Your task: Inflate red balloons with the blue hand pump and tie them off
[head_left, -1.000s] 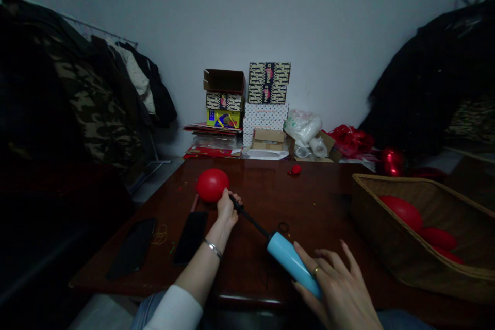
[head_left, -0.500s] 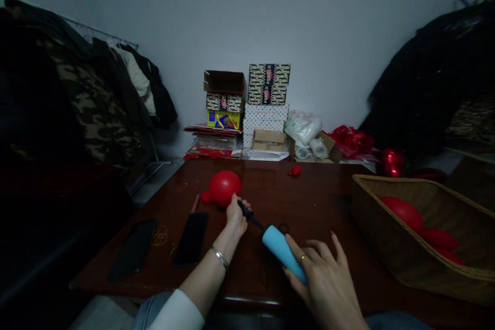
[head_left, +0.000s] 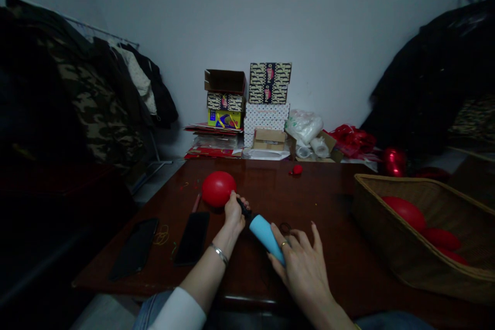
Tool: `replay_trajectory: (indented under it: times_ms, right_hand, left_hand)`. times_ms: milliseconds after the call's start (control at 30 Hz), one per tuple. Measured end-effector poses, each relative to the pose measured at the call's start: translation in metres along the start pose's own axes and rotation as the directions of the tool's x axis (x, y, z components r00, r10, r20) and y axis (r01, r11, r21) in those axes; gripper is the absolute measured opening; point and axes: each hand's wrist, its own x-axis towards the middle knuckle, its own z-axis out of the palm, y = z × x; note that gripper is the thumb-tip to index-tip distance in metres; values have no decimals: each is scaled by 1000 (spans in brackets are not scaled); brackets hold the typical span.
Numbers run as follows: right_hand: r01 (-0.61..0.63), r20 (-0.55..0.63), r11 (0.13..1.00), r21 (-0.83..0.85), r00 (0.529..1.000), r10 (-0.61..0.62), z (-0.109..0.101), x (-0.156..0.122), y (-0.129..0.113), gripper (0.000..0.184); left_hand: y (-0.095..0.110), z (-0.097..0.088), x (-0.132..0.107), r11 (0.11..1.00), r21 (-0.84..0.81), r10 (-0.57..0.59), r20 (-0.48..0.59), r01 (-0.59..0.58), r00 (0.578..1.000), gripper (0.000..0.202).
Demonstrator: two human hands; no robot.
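A rounded red balloon [head_left: 218,189] sits over the table, its neck end at my left hand [head_left: 234,211]. The fingers of that hand are closed round the balloon's neck and the black nozzle end [head_left: 244,208] of a hand pump. My right hand [head_left: 303,263] grips the pump's light blue barrel [head_left: 266,237] between thumb and index finger, with the other fingers raised. The barrel points up and left toward my left hand, and little of the black shaft between them shows.
On the left lie two dark phone-like slabs [head_left: 193,238] and yellow rubber bands [head_left: 161,235]. A wicker basket [head_left: 402,263] at the right holds several red balloons [head_left: 405,214]. A small red balloon [head_left: 297,169] lies near the far edge, before stacked boxes [head_left: 266,118].
My right hand has pushed the blue barrel up and left toward my left hand, covering most of the black shaft. The balloon looks fuller, and the small bulge at its left end is gone.
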Motion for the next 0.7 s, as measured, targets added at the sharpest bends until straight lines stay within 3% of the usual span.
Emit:
replay_trajectory:
  times_ms: [233, 433, 700]
  right_hand:
    - [83, -119, 996, 31, 990, -79, -2, -38, 29, 54]
    - [197, -194, 978, -74, 959, -208, -5, -58, 47, 60]
    - [52, -170, 998, 38, 984, -45, 2, -44, 27, 53]
  left_hand:
    - [17, -6, 15, 1000, -17, 14, -13, -14, 1000, 28]
    - [11, -4, 12, 998, -36, -47, 25, 48, 999, 25]
    - [-9, 1, -2, 993, -15, -119, 92, 121, 989, 26]
